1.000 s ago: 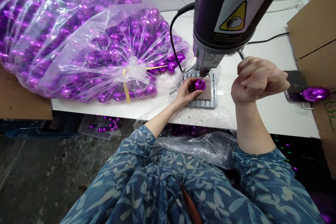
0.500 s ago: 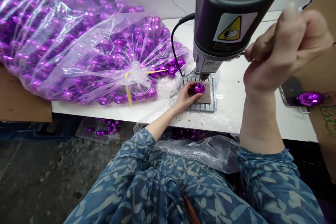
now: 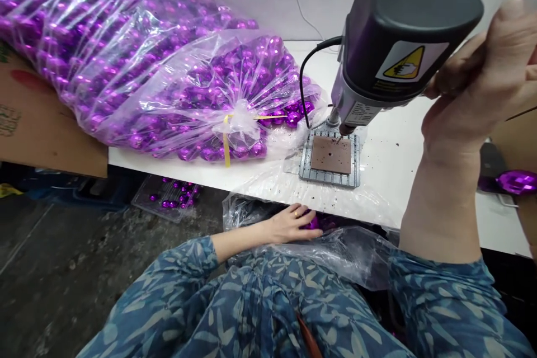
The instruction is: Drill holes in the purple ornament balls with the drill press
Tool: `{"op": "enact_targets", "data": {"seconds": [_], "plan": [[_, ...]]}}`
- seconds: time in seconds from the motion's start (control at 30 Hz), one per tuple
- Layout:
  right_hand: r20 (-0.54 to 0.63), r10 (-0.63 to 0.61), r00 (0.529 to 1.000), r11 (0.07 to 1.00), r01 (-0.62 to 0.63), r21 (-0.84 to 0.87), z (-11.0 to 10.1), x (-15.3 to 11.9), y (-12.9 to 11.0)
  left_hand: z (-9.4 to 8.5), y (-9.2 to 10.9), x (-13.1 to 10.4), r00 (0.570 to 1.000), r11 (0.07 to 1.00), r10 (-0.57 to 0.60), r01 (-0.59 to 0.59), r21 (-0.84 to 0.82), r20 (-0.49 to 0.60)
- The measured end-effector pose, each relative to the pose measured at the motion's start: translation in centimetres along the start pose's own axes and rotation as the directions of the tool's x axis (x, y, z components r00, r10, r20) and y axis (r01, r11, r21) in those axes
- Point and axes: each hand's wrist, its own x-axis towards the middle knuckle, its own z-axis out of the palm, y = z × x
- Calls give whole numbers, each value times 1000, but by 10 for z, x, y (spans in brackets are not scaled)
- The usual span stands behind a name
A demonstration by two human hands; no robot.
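My left hand [image 3: 296, 225], a ring on one finger, is palm down over the mouth of a clear plastic bag [image 3: 352, 254] at my lap. Its fingers are spread, with a shiny purple faceted ball [image 3: 311, 222] right at the fingertips. More purple balls show dimly below the table edge. My right hand [image 3: 482, 67] is raised, closed around the feed lever of a small black bench drill press [image 3: 415, 17]; the lever is mostly hidden. Below the chuck [image 3: 346, 130], a brown square pad [image 3: 331, 155] with a small hole lies on the grooved metal base [image 3: 329, 180], no ball on it.
A big tied plastic sack [image 3: 168, 67] of purple balls fills the table's left. One purple ball [image 3: 518, 181] sits by a phone at right. A clear tray [image 3: 163, 201] with several balls stands on the floor. Dark shavings dot the white table [image 3: 386, 179].
My left hand has left the pad under the drill and come down to the bag at my lap. The ball has gone from the pad. My right hand stays at the lever; the view has shifted.
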Motion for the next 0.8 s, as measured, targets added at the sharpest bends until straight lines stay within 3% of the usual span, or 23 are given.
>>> {"op": "enact_targets", "data": {"seconds": [0.1, 0.17, 0.23, 0.27, 0.33, 0.43, 0.53, 0.63, 0.7, 0.8], "plan": [[-20, -1, 1000, 1000, 1, 23, 0, 0, 1, -11, 9, -12, 993, 997, 72, -75, 26, 96], [-36, 6, 999, 999, -5, 34, 0, 0, 2, -27, 2, 3, 994, 996, 79, -83, 45, 73], [-51, 14, 999, 999, -12, 39, 0, 0, 2, -52, -18, 36, 995, 997, -1, 8, 71, -96], [-57, 15, 998, 999, -12, 43, 0, 0, 1, -67, -31, 58, 973, 991, -64, 88, 99, -223], [-53, 11, 999, 999, -8, 49, 0, -1, 0, -99, -62, 108, 935, 971, -132, 189, 148, -329], [-43, 16, 999, 999, -14, 43, 0, -1, -1, -135, -104, 174, 908, 854, -266, 378, 359, -323], [-68, 14, 998, 999, -11, 33, 0, -1, 0, -148, -127, 209, 909, 791, -348, 417, 449, -230], [-68, 9, 998, 1000, -8, 20, -1, -1, 2, -151, -132, 211, 913, 796, -345, 408, 448, -220], [-52, 19, 998, 1000, -19, 14, -2, -1, 1, -155, -125, 199, 898, 841, -302, 408, 354, -319], [-29, 35, 999, 999, -34, 27, 0, -2, -3, -163, -100, 170, 814, 931, -280, 359, 63, -508]]}}
